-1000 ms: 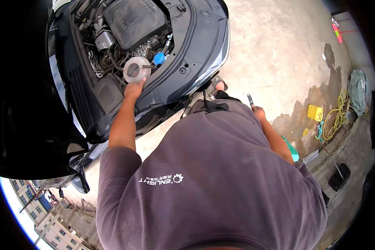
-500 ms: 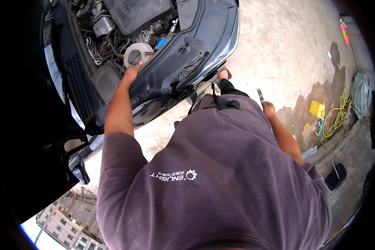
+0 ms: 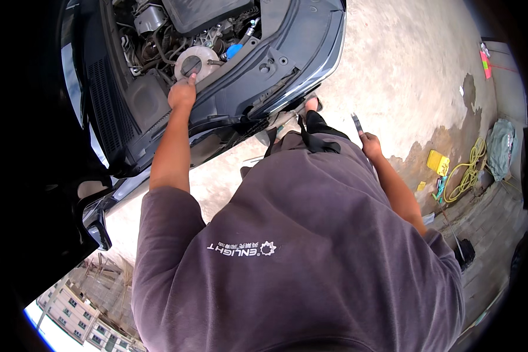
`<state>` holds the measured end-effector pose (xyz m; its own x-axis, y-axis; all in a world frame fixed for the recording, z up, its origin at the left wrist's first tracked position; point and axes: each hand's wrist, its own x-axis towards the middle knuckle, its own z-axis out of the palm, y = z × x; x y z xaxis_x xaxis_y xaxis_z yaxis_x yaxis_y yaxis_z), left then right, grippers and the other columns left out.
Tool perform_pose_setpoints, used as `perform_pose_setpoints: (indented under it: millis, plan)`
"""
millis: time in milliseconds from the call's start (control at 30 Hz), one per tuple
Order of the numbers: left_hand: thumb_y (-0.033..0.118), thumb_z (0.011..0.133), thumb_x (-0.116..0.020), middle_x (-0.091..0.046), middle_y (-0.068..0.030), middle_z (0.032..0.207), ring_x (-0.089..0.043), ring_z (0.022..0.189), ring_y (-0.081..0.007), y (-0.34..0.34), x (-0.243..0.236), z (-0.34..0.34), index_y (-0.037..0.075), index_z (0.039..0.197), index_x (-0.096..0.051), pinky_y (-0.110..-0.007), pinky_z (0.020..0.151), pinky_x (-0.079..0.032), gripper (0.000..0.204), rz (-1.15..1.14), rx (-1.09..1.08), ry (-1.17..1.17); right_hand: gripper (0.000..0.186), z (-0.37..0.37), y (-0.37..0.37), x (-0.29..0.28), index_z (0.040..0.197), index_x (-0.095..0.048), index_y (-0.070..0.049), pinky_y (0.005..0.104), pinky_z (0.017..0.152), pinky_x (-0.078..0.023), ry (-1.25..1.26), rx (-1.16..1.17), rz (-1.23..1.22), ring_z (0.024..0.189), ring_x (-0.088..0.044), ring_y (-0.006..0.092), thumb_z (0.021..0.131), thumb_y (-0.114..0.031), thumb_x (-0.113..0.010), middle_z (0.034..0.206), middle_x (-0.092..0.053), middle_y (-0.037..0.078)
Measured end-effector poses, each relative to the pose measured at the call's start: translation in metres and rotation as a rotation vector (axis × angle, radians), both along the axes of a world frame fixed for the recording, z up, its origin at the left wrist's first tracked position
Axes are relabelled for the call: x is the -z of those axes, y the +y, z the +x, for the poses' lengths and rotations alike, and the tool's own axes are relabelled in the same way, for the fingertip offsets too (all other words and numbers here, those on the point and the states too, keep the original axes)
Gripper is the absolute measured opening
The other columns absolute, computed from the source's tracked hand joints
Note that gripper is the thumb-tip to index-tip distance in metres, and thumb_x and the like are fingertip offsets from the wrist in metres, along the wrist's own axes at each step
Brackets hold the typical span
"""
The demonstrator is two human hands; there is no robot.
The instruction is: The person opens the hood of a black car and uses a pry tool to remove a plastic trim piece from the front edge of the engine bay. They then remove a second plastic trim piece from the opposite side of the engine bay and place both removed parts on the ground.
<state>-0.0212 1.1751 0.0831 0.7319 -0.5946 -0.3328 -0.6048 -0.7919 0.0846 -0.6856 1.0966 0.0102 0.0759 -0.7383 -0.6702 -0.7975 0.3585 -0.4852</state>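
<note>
In the engine bay on the left, a whitish round coolant reservoir [image 3: 203, 73] carries a dark round cap [image 3: 190, 66]. My left hand [image 3: 182, 95] is at the reservoir's near edge. One digit reaches onto the cap's near side, while the other fingers look curled and their undersides are hidden. My right hand [image 3: 371, 145] hangs low beside my body, closed round a slim, dark grey stick-like tool [image 3: 356, 122]. That tool points up and away over the concrete, and its exact kind is too small to tell.
A dark engine cover [image 3: 208, 13] and a blue cap [image 3: 233, 51] lie beyond the reservoir. The car's dark fender [image 3: 249, 88] runs close by my left arm. Off to the right are a yellow container [image 3: 437, 162], a coiled yellow hose [image 3: 467, 182] and a grey-green bag [image 3: 502, 149].
My left hand has drawn in slightly, its fingers more curled, with a digit still on the cap. The right hand keeps the tool and has shifted slightly left and up in view.
</note>
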Motion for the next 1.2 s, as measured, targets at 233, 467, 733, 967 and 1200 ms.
perform_pose_setpoints:
  millis: [233, 467, 733, 967, 1200]
  plan:
    - [0.050, 0.079, -0.079, -0.037, -0.0223, 0.156, -0.032, 0.146, -0.0391, 0.048, -0.042, -0.120, 0.001, 0.143, -0.048, -0.051, 0.113, -0.035, 0.086, -0.178, 0.729, 0.019, 0.050, -0.005, 0.013, 0.019, 0.093, -0.070, 0.006, 0.0426, 0.073, -0.049, 0.024, -0.079, 0.044, 0.074, -0.061, 0.0316, 0.101, -0.042, -0.056, 0.078, -0.068, 0.022]
    - [0.053, 0.072, -0.084, -0.015, -0.0248, 0.165, -0.012, 0.153, -0.0450, 0.033, -0.041, -0.171, 0.003, 0.154, -0.034, -0.067, 0.115, -0.023, 0.109, 0.019, 0.621, 0.001, 0.049, -0.005, 0.014, 0.023, 0.090, -0.070, 0.006, 0.0400, 0.064, -0.047, 0.018, -0.096, 0.033, 0.064, -0.057, 0.0229, 0.101, -0.040, -0.060, 0.070, -0.066, 0.015]
    - [0.058, 0.079, -0.076, -0.014, -0.0224, 0.166, -0.012, 0.154, -0.0432, 0.019, -0.025, -0.175, 0.001, 0.155, -0.031, -0.065, 0.114, -0.024, 0.105, 0.022, 0.499, -0.046, 0.053, 0.030, -0.005, -0.004, 0.092, -0.070, 0.007, 0.0413, 0.068, -0.048, 0.055, -0.023, 0.129, 0.068, -0.060, 0.0262, 0.100, -0.044, -0.058, 0.073, -0.065, 0.017]
    - [0.053, 0.079, -0.078, -0.017, -0.0207, 0.166, -0.016, 0.153, -0.0417, 0.023, -0.022, -0.177, 0.003, 0.154, -0.033, -0.064, 0.113, -0.027, 0.101, -0.003, 0.606, -0.090, 0.051, 0.026, 0.004, 0.010, 0.096, -0.071, 0.007, 0.0428, 0.077, -0.050, 0.045, -0.137, 0.037, 0.078, -0.065, 0.0340, 0.100, -0.043, -0.058, 0.082, -0.070, 0.022]
    - [0.043, 0.084, -0.077, -0.031, -0.0173, 0.162, -0.033, 0.147, -0.0372, 0.005, -0.034, -0.168, 0.005, 0.148, -0.041, -0.062, 0.109, -0.032, 0.083, -0.042, 0.565, -0.059, 0.050, 0.041, 0.009, 0.013, 0.093, -0.070, 0.007, 0.0422, 0.070, -0.049, -0.039, -0.060, 0.133, 0.073, -0.063, 0.0269, 0.097, -0.043, -0.065, 0.081, -0.069, 0.022]
